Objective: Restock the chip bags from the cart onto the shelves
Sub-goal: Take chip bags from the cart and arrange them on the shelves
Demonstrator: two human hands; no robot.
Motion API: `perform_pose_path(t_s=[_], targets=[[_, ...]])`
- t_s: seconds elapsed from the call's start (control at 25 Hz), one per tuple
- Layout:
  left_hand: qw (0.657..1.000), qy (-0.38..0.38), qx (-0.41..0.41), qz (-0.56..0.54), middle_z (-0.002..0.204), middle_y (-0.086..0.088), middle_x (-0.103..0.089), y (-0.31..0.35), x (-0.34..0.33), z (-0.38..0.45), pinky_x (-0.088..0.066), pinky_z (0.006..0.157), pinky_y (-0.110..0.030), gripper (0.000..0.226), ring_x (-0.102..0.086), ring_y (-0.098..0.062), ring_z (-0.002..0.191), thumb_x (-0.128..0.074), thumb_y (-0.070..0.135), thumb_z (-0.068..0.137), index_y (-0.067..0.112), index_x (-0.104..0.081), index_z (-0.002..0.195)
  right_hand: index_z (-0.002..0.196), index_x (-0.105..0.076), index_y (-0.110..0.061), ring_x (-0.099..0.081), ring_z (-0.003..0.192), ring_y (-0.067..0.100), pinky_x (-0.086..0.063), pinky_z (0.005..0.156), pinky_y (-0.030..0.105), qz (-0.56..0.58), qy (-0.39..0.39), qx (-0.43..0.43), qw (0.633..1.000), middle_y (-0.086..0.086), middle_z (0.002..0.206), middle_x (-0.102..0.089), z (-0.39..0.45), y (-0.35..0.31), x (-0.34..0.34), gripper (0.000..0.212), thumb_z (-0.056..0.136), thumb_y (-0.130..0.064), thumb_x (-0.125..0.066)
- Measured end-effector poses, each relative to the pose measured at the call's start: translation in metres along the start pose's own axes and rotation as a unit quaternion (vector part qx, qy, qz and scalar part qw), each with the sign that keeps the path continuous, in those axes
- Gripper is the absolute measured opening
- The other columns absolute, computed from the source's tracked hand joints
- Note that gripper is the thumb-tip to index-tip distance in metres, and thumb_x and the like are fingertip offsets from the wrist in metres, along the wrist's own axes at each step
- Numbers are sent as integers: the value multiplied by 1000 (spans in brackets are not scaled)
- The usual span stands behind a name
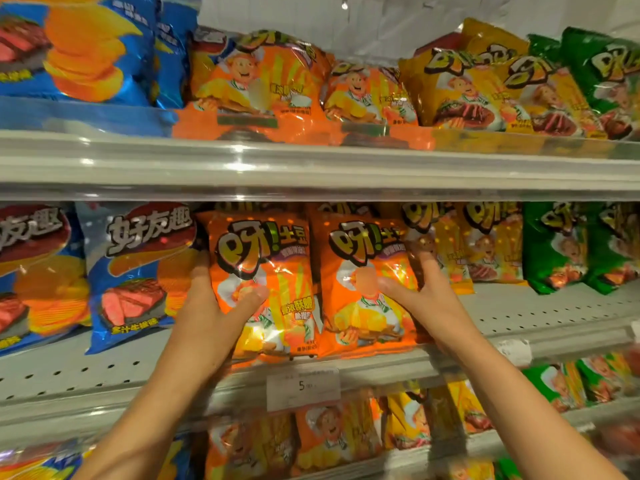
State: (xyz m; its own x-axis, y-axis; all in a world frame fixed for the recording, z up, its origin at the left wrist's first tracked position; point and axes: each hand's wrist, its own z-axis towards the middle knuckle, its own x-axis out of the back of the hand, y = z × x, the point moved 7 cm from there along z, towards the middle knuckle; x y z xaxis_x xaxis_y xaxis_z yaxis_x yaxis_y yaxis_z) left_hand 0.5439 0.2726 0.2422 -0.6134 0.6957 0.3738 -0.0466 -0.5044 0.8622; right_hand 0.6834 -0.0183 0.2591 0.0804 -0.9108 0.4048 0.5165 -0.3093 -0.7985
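While both bags stand upright on the middle shelf (554, 317) | my left hand (211, 306) grips left orange bag (263, 271), right hand (426, 292) grips right orange bag (367, 282) | side by side, touching.

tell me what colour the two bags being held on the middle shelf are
Orange, with a cartoon chef: the left hand holds one bag, the right hand the other bag. Head view.

Both hands (207, 306) (429, 299) grip two orange chip bags (273, 258) (367, 306)
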Motion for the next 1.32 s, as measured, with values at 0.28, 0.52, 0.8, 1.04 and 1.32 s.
perform_pose_path(t_s=[0.28, 0.52, 0.8, 1.04, 1.32], targets=[[899, 216, -313, 217, 141, -23, -41, 65, -29, -69, -30, 108, -66, 73, -37, -42, 135, -66, 38, 87, 10, -40, 149, 147, -42, -35, -43, 136, 0, -41, 111, 30, -11, 106, 47, 993, -16, 146, -44, -47, -7, 52, 69, 88, -64, -63], [901, -44, -423, 88, 146, -6, -43, 111, -212, -159, -32, 116, -45, 54, -39, -30, 139, -59, 33, 91, 18, -46, 142, 134, -43, -60, -48, 131, -6, -45, 106, 22, 1, 119, -23, 993, -28, 139, -48, -136, 70, 162, 58, 81, -67, -65], [881, -241, -407, 30, 140, -5, -46, 154, -467, -264, -37, 111, -46, 49, -46, -28, 131, -49, 43, 96, 30, -43, 142, 134, -48, -37, -55, 124, -3, -50, 101, 23, 28, 189, -194, 962, -8, 140, -55, -261, 233, 303, 48, 92, -39, -70], [847, -401, -348, -11, 135, 4, -48, 167, -640, -325, -37, 108, -32, 45, -45, -15, 128, -56, 43, 91, 27, -55, 133, 136, -51, -42, -52, 124, -7, -49, 96, 18, -22, 233, -319, 918, -22, 134, -56, -344, 328, 419, 53, 89, -42, -75], [793, -542, -275, 29, 129, 4, -49, 122, -799, -343, -31, 105, -20, 43, -48, -15, 125, -72, 25, 91, 18, -61, 132, 130, -53, -43, -61, 108, 1, -53, 89, 21, 19, 277, -467, 840, -10, 114, -64, -395, 431, 474, 48, 89, -35, -77]])
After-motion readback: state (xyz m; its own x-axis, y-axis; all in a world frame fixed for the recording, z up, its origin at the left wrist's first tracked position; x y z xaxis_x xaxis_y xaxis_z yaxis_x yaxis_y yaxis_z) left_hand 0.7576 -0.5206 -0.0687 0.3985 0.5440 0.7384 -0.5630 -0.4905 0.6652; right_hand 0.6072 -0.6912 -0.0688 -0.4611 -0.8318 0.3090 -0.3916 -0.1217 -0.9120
